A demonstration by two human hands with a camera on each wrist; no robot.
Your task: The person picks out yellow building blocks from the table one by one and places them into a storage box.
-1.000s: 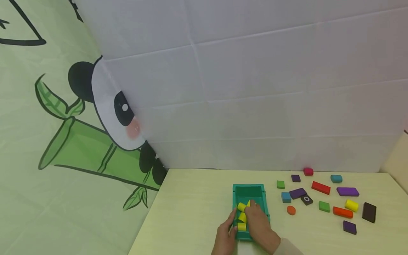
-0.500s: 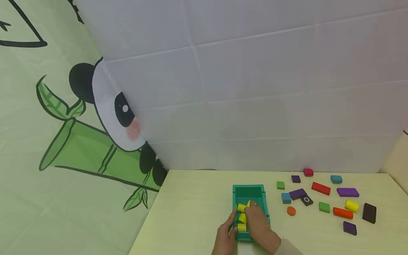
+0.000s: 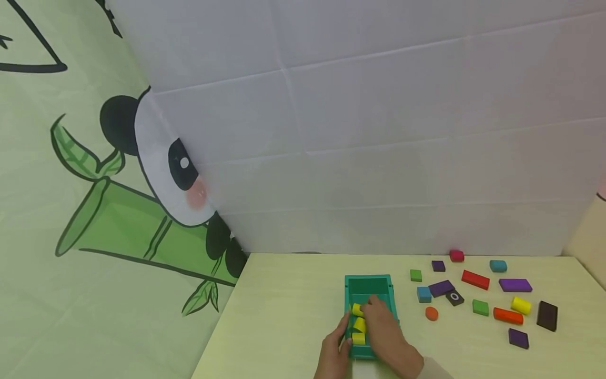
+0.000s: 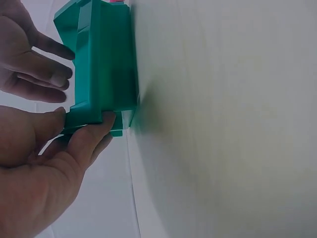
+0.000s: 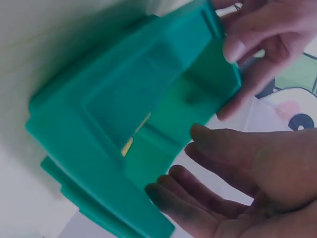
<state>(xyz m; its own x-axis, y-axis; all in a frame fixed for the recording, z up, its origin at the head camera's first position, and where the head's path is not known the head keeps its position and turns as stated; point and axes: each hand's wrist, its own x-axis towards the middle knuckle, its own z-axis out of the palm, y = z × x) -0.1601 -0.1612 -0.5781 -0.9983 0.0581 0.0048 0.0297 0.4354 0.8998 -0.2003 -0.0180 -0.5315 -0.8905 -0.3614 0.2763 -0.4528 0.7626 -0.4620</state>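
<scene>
A green plastic bin stands on the table with several yellow blocks inside, along its left wall. My left hand grips the left side of this bin, thumb on the rim and fingers against the outside, as the left wrist view shows. Over the bin's right half is my right hand, its fingertips beside the farthest yellow block. In the right wrist view the right hand's fingers are loosely bent, spread from the thumb, with nothing seen between them. The right hand hides part of the bin's inside.
Right of the bin lie scattered loose blocks, among them a blue cube, an orange disc, a red bar, a yellow cylinder and a dark flat block. A white cloth wall stands behind the table.
A yellow tip that showed by my right fingertips is now out of sight. The right hand has shifted slightly; the left hand and the bin stay in place.
</scene>
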